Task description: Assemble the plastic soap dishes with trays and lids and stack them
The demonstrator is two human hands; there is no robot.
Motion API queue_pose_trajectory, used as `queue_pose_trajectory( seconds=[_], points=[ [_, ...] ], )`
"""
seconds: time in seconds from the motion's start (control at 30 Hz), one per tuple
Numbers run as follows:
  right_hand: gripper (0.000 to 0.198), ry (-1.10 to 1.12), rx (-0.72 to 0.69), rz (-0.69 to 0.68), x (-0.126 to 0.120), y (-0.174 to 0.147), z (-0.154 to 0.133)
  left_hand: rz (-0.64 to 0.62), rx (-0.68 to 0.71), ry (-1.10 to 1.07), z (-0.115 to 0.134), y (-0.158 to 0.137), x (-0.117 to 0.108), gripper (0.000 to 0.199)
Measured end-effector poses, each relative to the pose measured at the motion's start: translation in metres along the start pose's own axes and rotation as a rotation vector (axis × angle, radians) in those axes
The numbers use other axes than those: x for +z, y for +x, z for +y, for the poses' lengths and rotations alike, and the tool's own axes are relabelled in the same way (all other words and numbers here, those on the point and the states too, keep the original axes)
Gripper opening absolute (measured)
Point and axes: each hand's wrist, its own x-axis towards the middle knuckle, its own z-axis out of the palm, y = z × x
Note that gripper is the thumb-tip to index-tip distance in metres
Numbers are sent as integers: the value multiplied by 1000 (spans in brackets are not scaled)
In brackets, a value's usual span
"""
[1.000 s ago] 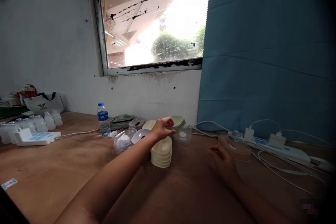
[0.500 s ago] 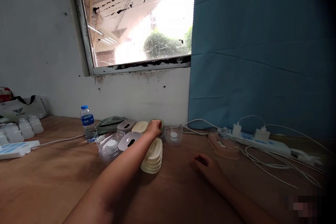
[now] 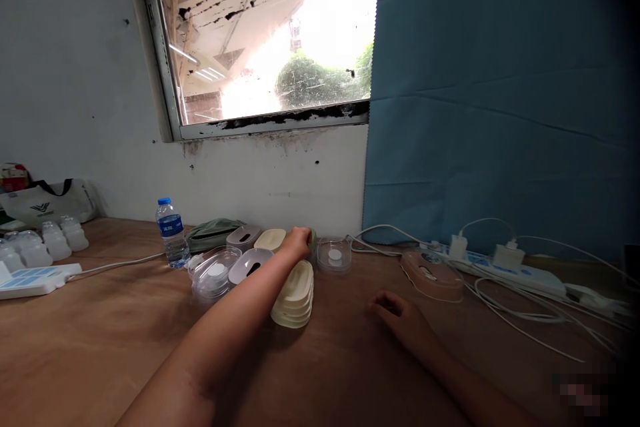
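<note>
My left hand reaches far across the table, its fingers closed at a green plastic piece that it mostly hides. Under that forearm stands a stack of cream plastic lids. Just left of the hand lies a cream oval lid, with a mauve slotted lid nearer me. A clear round-cornered container with a white disc stands right of it. My right hand rests on the brown tabletop, loosely curled, thumb and fingers apart, with nothing in it.
Stacked clear containers, a water bottle and a green pouch stand left of centre. On the right are a pinkish clear case, a power strip and loose white cables. Translucent bottles stand far left.
The view has shifted slightly, so the scene sits a little further right. Both hands hold nearly the same place and pose.
</note>
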Motion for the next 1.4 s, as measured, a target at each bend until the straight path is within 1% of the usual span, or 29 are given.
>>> queue_pose_trajectory(
  seconds=[0.17,0.47,0.7,0.9,1.07,1.4],
  points=[
    [13,6,-18,-3,1,1,2,5,28,26,4,-3,-2,24],
    [14,3,-12,3,1,2,1,26,58,46,8,-8,-3,25],
    [15,-13,6,9,0,0,-3,37,76,37,7,-11,-2,23],
    [14,-23,-13,-9,1,1,0,36,95,41,8,-12,-1,26],
    [13,-13,-13,-10,1,2,4,23,82,49,9,-13,-1,26],
    [14,-22,3,4,1,0,-1,-4,57,98,6,-13,2,28]
  ],
)
